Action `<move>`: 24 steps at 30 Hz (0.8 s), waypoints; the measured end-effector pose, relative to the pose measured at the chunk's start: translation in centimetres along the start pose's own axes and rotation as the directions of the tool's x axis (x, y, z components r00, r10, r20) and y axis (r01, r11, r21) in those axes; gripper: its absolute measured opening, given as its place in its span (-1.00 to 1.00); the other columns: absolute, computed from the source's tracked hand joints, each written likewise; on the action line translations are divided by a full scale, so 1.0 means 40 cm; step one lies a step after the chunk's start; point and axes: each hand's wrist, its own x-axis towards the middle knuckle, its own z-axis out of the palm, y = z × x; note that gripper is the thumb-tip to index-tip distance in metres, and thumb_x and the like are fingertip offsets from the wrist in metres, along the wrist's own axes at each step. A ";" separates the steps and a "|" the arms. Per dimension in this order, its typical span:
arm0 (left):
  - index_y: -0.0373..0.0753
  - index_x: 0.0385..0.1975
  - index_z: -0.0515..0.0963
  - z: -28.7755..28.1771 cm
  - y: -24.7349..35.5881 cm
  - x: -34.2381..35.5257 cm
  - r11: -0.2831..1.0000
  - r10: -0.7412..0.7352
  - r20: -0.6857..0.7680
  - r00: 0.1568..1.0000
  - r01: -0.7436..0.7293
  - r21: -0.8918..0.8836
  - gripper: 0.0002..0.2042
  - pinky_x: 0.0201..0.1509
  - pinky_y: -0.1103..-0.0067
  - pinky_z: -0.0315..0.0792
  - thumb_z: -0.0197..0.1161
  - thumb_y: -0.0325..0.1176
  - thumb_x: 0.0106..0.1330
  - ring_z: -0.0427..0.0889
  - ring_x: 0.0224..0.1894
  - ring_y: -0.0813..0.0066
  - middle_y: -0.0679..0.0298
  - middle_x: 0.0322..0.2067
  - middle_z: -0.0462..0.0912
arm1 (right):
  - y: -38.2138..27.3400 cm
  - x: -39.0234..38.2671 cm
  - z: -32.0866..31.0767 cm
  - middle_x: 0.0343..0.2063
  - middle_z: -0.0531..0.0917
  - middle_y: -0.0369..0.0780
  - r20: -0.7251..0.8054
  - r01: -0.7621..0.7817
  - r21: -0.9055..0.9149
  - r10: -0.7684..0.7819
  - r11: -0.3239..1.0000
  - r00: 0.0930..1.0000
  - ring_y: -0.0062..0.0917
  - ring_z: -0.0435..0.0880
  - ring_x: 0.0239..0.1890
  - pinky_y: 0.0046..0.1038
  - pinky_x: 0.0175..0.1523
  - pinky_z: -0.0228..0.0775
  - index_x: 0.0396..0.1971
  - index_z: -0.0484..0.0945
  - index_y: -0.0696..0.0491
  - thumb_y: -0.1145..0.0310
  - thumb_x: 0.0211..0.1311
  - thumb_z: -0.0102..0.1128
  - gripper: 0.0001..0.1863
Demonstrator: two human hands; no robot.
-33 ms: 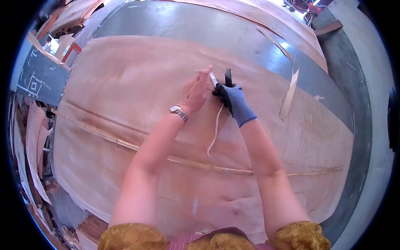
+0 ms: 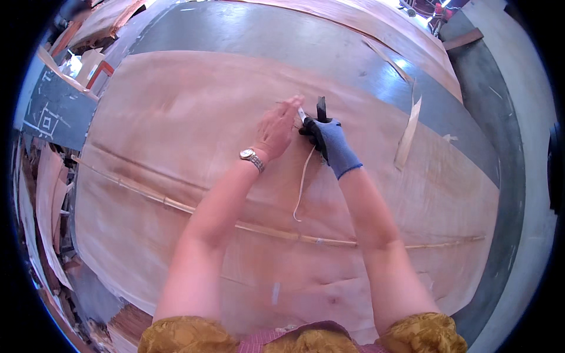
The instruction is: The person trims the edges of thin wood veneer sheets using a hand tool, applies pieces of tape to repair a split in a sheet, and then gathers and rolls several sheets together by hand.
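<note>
A large pale-pink wood veneer sheet (image 2: 159,106) lies beneath both forearms. My left hand (image 2: 276,129), bare with a wristwatch, has its fingers stretched out, slightly blurred, beside a short white strip (image 2: 301,113). My right hand (image 2: 329,141), in a blue glove with black fingers, is closed on a dark tool (image 2: 321,107) that points upward; its exact kind is unclear. A thin pale cord-like strip (image 2: 303,188) runs down from near that hand over the sheet. A long bamboo pole (image 2: 294,235) lies across the sheet below.
A grey metal surface (image 2: 247,26) spans the back, with loose veneer offcuts (image 2: 409,132) at the right. Torn veneer pieces (image 2: 53,200) are piled at the left, near a box (image 2: 88,65). A pale grey ledge (image 2: 529,247) runs along the right.
My left fingertips have shifted very slightly down and to the right. The thin pale strip has moved a little.
</note>
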 end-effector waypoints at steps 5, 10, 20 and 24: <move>-0.14 0.04 0.54 0.042 0.007 -0.001 0.940 0.195 0.105 0.975 -0.217 0.263 -0.64 0.16 0.43 0.35 0.15 -0.38 0.21 0.47 0.06 0.34 0.28 0.13 0.52 | 0.054 0.076 -0.060 -0.63 0.65 -0.26 0.044 0.298 -0.367 -0.303 0.881 0.952 -0.61 0.59 -0.63 -0.52 -0.58 0.36 -0.55 0.60 0.11 0.16 0.18 0.26 -0.69; -0.16 -0.01 0.57 0.017 -0.004 0.001 0.900 0.183 0.117 0.976 -0.214 0.379 -0.66 0.12 0.45 0.34 0.14 -0.35 0.19 0.47 0.03 0.35 0.28 0.11 0.53 | -0.030 0.026 -0.101 -0.64 0.64 -0.20 0.088 0.234 -0.543 -0.223 0.807 0.971 -0.53 0.64 -0.61 -0.49 -0.55 0.40 -0.45 0.55 0.23 0.13 0.11 0.34 -0.61; -0.09 0.16 0.46 0.081 0.186 -0.090 0.936 0.196 0.169 0.966 -0.236 0.262 -0.59 0.20 0.33 0.25 0.06 -0.24 0.30 0.36 0.20 0.09 0.04 0.18 0.40 | 0.089 -0.047 -0.240 -0.63 0.63 -0.18 0.006 0.045 -0.586 -0.051 0.809 0.999 -0.52 0.64 -0.61 -0.50 -0.54 0.44 -0.37 0.54 0.22 0.09 0.11 0.33 -0.57; -0.06 0.16 0.46 0.072 0.173 -0.091 0.923 0.152 0.179 0.972 -0.204 0.325 -0.60 0.20 0.33 0.25 0.05 -0.22 0.31 0.34 0.21 0.12 0.08 0.17 0.41 | 0.050 -0.188 -0.177 -0.64 0.63 -0.24 -0.018 0.015 -0.303 -0.021 0.953 1.000 -0.63 0.55 -0.67 -0.57 -0.62 0.31 -0.35 0.56 0.16 0.26 0.23 0.19 -0.76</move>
